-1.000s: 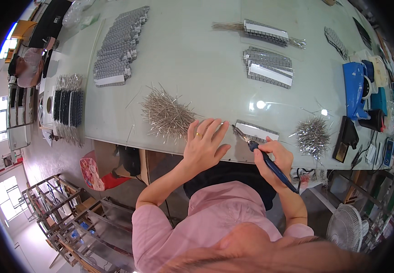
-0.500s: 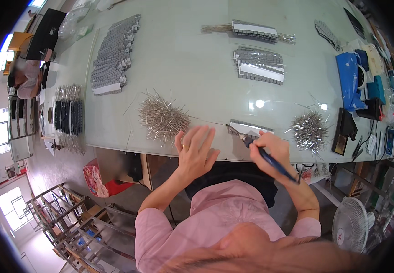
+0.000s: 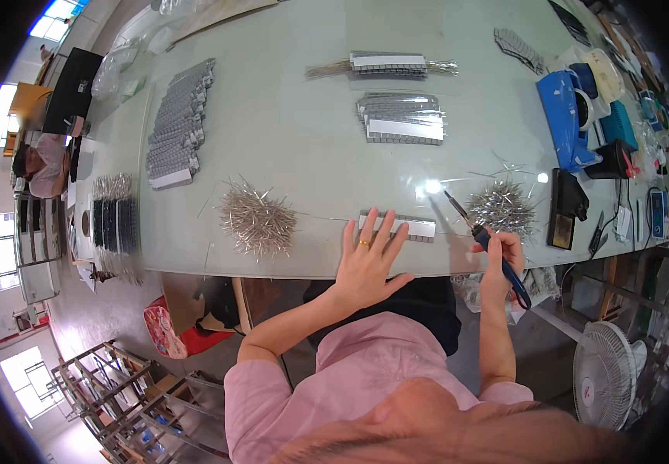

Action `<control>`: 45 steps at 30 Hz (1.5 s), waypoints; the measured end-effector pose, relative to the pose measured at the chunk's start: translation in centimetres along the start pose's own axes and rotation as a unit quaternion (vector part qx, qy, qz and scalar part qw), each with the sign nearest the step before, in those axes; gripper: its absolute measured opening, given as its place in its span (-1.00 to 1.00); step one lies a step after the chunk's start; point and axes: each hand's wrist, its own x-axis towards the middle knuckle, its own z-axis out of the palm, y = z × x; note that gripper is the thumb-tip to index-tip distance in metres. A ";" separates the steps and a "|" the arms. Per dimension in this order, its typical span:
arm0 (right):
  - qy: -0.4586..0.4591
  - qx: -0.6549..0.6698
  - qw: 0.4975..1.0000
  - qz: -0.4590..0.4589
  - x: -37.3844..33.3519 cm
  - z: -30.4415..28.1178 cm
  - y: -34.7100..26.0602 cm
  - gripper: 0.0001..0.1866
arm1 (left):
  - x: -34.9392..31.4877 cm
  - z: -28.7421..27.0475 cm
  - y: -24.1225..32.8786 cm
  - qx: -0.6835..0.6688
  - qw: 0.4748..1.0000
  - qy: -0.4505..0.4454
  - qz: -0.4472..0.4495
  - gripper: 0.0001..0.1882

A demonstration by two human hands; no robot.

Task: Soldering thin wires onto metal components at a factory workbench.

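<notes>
My left hand (image 3: 369, 251) lies flat with fingers spread, its fingertips on a grey segmented strip with a white band (image 3: 421, 228) near the table's front edge. A thin wire (image 3: 320, 217) runs from the strip's left end toward a bristling pile of metal leads (image 3: 259, 219). My right hand (image 3: 502, 255) grips a soldering iron (image 3: 480, 233) with a dark blue handle, its tip raised and pointing away to the upper left. Just beyond that hand is a second pile of shiny leads (image 3: 501, 207).
Stacked grey strips (image 3: 180, 120) lie at the left, with more strips (image 3: 404, 127) and a wired bundle (image 3: 389, 63) farther back. On the right stand a blue tape dispenser (image 3: 563, 120) and a black tray (image 3: 563, 220). A fan (image 3: 604, 375) is below the table at right.
My left hand has moved right onto the strip and flattened. My right hand has carried the soldering iron right, away from the strip's left end. The view has shifted a little.
</notes>
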 end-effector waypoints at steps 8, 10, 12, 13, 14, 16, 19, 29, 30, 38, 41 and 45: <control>0.054 0.012 0.998 0.033 -0.9 -1.0 1.0 -0.91 | 0.1 1.0 0.4 0.010 1.000 -0.008 -0.002 -0.14; 0.046 0.020 0.998 0.025 -0.9 -0.7 0.5 -0.93 | 0.0 1.0 0.5 0.011 1.000 -0.016 0.007 -0.16; 0.031 0.018 0.999 0.019 -0.8 -1.0 0.5 -0.94 | -0.4 1.2 0.6 0.039 0.999 -0.014 0.019 -0.17; 0.039 0.015 0.999 0.019 -0.7 -1.2 0.7 -0.94 | -0.4 0.8 0.9 0.016 1.000 -0.003 0.018 -0.28; 0.045 0.017 0.999 0.024 -0.7 -1.3 0.8 -0.93 | -0.7 1.4 0.7 0.012 1.000 -0.006 0.025 -0.28; 0.047 0.024 0.998 0.017 -0.4 -1.6 1.4 -0.92 | -1.4 2.3 0.3 0.106 0.987 0.050 0.113 -0.43; 0.090 -0.009 0.995 0.046 0.1 -1.9 0.7 -0.88 | -1.4 2.4 0.4 0.086 0.978 0.086 0.171 -0.59; 0.139 0.038 0.990 -0.017 0.4 -3.3 3.4 -0.92 | 7.4 -4.6 -1.7 -0.084 0.983 0.044 0.160 -0.68; 0.145 0.031 0.989 -0.013 0.2 -3.6 3.6 -0.92 | 9.8 -5.6 -2.7 -0.096 0.983 0.064 0.141 -0.71; 0.139 0.053 0.989 -0.010 -0.3 -2.7 4.0 -0.94 | 25.6 -7.3 -13.0 0.116 0.949 0.262 0.135 -0.76; 0.145 0.045 0.988 0.026 -0.4 -3.6 3.7 -0.95 | 28.2 -5.0 -14.6 0.153 0.938 0.260 0.172 -0.76; 0.186 0.013 0.981 -0.053 0.8 -5.6 2.0 -0.94 | 28.4 -4.0 -16.2 0.181 0.948 0.181 0.187 -0.74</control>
